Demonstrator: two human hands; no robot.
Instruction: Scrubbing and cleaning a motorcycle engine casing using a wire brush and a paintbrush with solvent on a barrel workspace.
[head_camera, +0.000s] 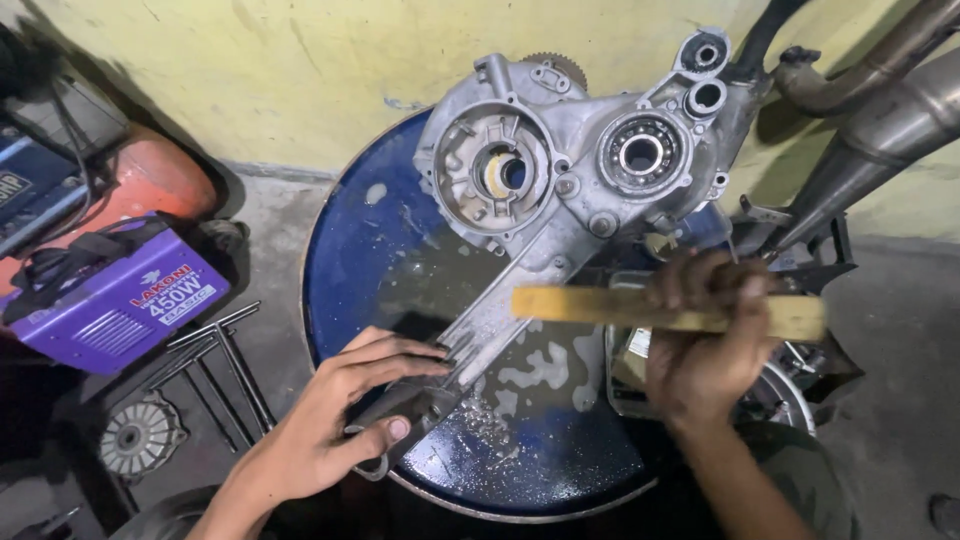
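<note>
A grey aluminium engine crankcase half (560, 170) lies on top of a blue metal drum (370, 260); its long arm runs down toward me. My left hand (350, 415) grips the near end of that arm, thumb underneath and fingers over the top. My right hand (705, 340) is closed around a yellowish wooden stick (580, 303), held level across the casing's arm; the stick is motion-blurred. A round bearing (641, 153) sits in the casing's right bore.
The drum top is wet and littered with pale chips (490, 420). A purple welding machine (115, 300) and a red unit stand at left, with T-handle wrenches (215, 350) and a round clutch part (135, 438) on the floor. Exhaust pipes (880, 120) lean at right.
</note>
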